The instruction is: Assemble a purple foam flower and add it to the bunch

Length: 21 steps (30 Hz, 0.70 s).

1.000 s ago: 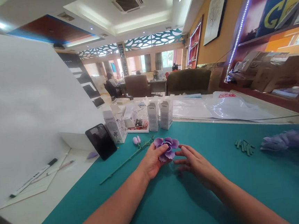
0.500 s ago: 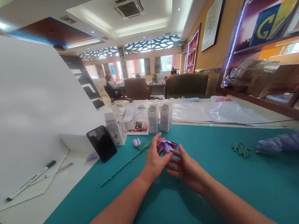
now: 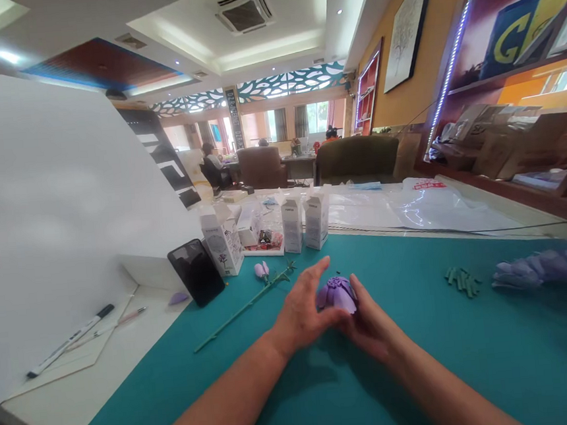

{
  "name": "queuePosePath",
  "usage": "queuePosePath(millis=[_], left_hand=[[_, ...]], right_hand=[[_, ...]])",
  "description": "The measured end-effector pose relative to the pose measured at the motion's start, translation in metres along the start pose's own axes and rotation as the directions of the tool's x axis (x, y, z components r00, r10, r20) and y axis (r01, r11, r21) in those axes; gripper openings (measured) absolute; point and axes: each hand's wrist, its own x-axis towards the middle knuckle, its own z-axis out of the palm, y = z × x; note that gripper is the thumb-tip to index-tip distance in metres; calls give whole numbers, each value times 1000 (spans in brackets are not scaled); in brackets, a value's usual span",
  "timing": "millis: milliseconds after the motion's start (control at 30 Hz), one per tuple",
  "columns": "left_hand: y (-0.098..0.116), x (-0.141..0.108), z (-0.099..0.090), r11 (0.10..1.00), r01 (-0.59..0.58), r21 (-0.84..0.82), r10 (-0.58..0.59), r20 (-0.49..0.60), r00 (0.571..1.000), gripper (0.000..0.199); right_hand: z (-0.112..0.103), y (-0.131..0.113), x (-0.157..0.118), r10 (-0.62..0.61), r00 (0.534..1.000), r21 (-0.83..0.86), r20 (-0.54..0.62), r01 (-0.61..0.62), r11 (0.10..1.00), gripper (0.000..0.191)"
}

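Head view is showing both hands closing around a small purple plastic flower head (image 3: 337,294) held just above the teal mat (image 3: 425,359), near centre. Left hand (image 3: 299,313) is cupping its left side, right hand (image 3: 368,327) pinching from below. It is looking light, with thin petals likely fragile; gripping the base seems safest.

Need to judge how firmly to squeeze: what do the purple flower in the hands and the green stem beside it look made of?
The purple flower, held between the left hand and the right hand, looks like moulded plastic: smooth, evenly coloured petals and small holes on its top face. Foam can't be ruled out. The green stem lying on the teal mat looks like thin rigid plastic, straight with small nubs.
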Motion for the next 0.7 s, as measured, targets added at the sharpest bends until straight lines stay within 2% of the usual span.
queuePosePath(millis=[67, 133, 233, 367, 533, 700], left_hand=[[1, 6, -11, 999, 27, 38, -22, -110, 994, 60], [-2, 15, -23, 980, 105, 171, -67, -216, 974, 41], [-11, 31, -40, 836, 325, 442, -210, -288, 934, 28], [-26, 54, -56, 721, 405, 562, -318, -251, 914, 27], [-49, 76, -60, 554, 440, 706, -495, -145, 857, 13], [-73, 87, -56, 438, 434, 787, -620, -85, 780, 29]], right_hand=[[-4, -4, 3, -9, 998, 25, -60, 10, 1000, 34], [-7, -8, 6, -24, 995, 51, -102, 29, 998, 29], [-13, -14, 10, -66, 990, 55, -122, 73, 996, 26], [-20, -18, 16, -120, 984, 15, -134, 123, 992, 25], [-28, -21, 21, -135, 977, 8, -167, 138, 990, 24], [-32, -23, 24, -138, 970, 13, -200, 144, 990, 23]])
